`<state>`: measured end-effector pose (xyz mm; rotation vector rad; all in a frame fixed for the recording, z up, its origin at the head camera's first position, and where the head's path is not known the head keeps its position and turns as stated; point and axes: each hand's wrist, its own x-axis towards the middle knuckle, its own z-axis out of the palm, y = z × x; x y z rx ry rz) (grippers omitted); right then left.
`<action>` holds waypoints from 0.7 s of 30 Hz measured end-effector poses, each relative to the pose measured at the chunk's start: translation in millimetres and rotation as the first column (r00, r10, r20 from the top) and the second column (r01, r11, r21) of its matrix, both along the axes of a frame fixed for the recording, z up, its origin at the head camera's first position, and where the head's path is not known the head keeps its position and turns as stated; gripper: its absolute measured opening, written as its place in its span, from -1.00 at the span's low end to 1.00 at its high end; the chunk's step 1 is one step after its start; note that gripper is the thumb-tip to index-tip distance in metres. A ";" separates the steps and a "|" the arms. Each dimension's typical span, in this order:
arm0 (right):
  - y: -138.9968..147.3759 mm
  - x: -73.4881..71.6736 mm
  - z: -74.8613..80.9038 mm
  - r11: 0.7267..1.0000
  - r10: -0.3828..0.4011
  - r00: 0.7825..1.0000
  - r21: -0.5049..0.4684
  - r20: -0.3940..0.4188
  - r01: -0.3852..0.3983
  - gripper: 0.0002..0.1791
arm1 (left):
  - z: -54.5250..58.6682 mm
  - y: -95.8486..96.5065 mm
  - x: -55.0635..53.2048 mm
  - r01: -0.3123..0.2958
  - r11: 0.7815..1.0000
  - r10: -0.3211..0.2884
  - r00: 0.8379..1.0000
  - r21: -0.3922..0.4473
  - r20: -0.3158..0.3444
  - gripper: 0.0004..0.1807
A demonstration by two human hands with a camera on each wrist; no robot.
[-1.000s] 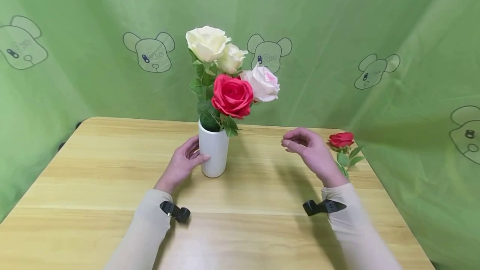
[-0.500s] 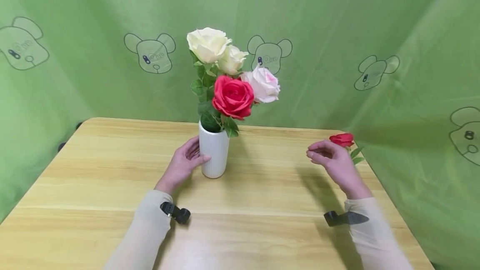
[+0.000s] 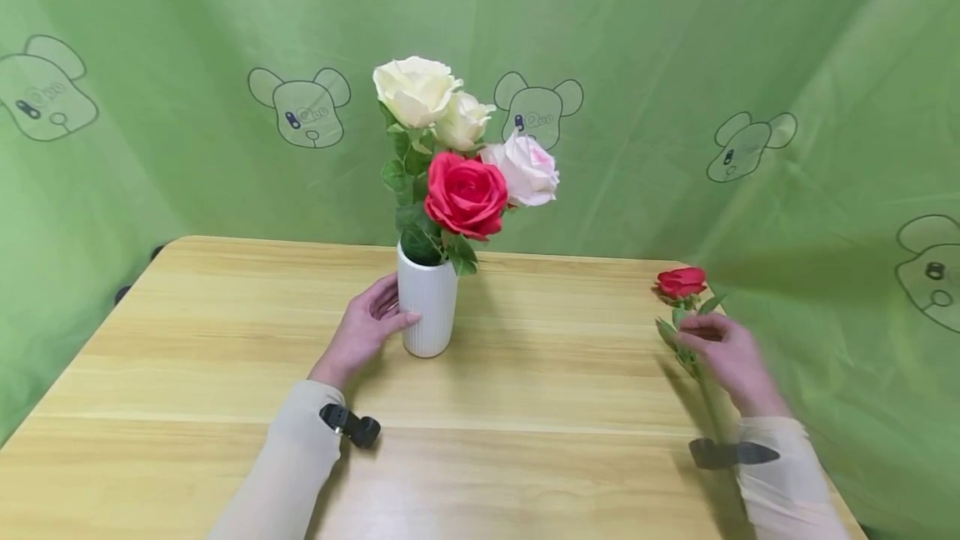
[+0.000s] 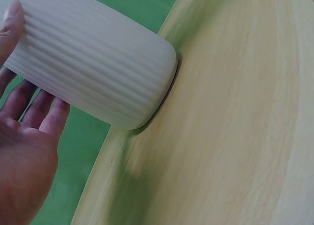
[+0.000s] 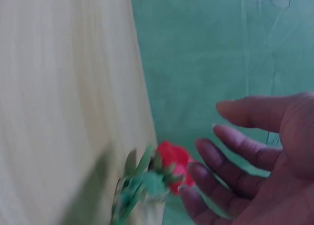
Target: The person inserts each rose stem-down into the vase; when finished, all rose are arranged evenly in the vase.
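A white ribbed vase [image 3: 427,311] stands upright on the table, holding two cream roses [image 3: 417,92], a red rose [image 3: 467,195] and a pale pink rose [image 3: 522,168]. My left hand [image 3: 363,327] grips its left side, thumb across the front and fingers [image 4: 34,104] behind. Over on the right, another red rose [image 3: 681,282] lies on the table with its green stem toward me. My right hand [image 3: 723,357] hovers over that stem. In the right wrist view its fingers [image 5: 221,171] are spread and loosely bent, with nothing between them and the thumb.
The wooden table [image 3: 225,323] ends at the back and right against a green curtain [image 3: 630,40] printed with bear heads. The lying rose is close to the table's right edge. Each wrist wears a black strap with a small camera [image 3: 365,432].
My right hand has moved right and toward me, from the table's middle right to over the lying rose's stem. The left hand and vase have stayed in place.
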<state>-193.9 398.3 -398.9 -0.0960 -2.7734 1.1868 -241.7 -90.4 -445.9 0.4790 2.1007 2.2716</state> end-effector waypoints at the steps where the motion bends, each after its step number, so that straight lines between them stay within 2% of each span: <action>1: 4.3 0.3 -2.4 1.000 -0.011 1.000 0.011 0.018 0.011 -0.53 | -0.1 0.4 -0.1 -0.001 1.000 0.001 1.000 0.002 0.002 -0.21; 4: 15.2 1.4 -7.9 0.998 -0.022 0.995 0.066 0.102 0.015 -0.48 | -0.2 1.1 -0.3 -0.002 1.000 0.002 1.000 0.009 0.010 -0.21; 9: 25.6 0.1 -12.2 0.983 -0.017 0.970 0.179 0.241 -0.028 -0.39 | 0.2 0.4 0.9 -0.010 1.000 0.010 1.000 0.012 0.016 -0.21; 16: 30.2 -2.8 -14.6 0.969 -0.055 0.957 0.245 0.285 -0.018 -0.38 | 0.5 -0.8 1.0 -0.009 1.000 0.008 1.000 0.012 0.014 -0.21; 21: 34.6 -2.1 -18.0 0.964 -0.096 0.945 0.264 0.313 0.010 -0.49 | 0.6 -1.2 0.2 -0.008 1.000 0.008 1.000 0.011 0.017 -0.20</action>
